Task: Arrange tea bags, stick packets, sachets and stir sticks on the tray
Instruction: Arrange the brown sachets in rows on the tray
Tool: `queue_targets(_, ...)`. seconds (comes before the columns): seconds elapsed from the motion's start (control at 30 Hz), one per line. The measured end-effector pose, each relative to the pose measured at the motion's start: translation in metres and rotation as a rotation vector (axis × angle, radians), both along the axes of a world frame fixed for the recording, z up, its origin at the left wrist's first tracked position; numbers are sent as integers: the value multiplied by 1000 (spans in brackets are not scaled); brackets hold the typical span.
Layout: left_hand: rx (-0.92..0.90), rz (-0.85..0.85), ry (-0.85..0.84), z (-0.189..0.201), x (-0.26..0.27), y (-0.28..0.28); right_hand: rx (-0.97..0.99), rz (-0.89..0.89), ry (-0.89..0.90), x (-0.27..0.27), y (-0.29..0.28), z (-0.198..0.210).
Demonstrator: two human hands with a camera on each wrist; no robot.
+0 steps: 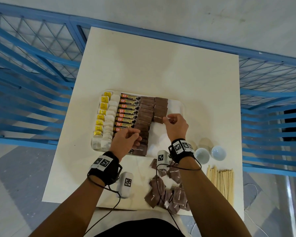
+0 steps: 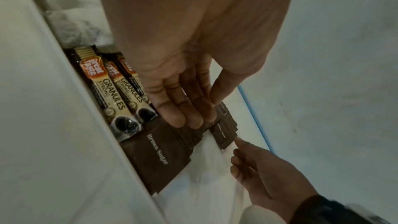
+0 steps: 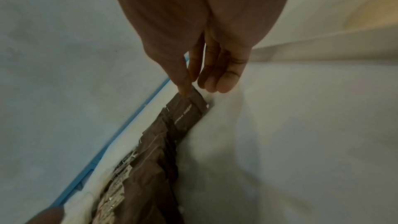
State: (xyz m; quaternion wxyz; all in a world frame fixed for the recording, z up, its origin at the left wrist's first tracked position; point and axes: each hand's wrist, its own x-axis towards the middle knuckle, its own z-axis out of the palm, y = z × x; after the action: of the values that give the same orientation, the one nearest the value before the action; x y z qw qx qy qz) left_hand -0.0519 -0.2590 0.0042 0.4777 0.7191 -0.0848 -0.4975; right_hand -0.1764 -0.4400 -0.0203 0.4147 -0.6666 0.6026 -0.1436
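Note:
A white tray [image 1: 180, 104] holds columns of tea bags [image 1: 108, 127], coffee stick packets [image 1: 126, 112] and brown sugar sachets [image 1: 144, 117]. My left hand [image 1: 137, 138] lies over the first sachet column, its straight fingertips [image 2: 183, 118] resting on the overlapped sachets [image 2: 159, 152] beside the stick packets [image 2: 120, 94]. My right hand [image 1: 166, 119] pinches the right edge of the nearest sachet [image 1: 159, 117] in the shorter second column. In the right wrist view that hand [image 3: 189, 89] grips the sachet's corner [image 3: 191, 106]. The tray's right side is bare.
A loose pile of brown sachets [image 1: 167, 190] lies on the table near my right forearm. Wooden stir sticks [image 1: 220, 180] lie at the front right, behind them two pale cups [image 1: 202, 155]. Blue railings [image 1: 32, 74] flank the small white table [image 1: 161, 65].

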Motion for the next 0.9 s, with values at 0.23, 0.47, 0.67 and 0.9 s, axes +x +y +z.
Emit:
queue_targets(0.23, -17, -161, -76, 5, -22, 4, 13, 79, -96, -42, 38, 21)
queue_targets(0.47, -38, -484, -232, -7, -62, 32, 59, 43, -84, -106, 99, 29)
queue_targets(0.67, 25, -845, -403, -20, -102, 58, 86, 182, 56, -165, 144, 21)
queue_targets(0.9, 104, -1085, -903, -29, -142, 81, -54, 550, 470, -216, 175, 18)
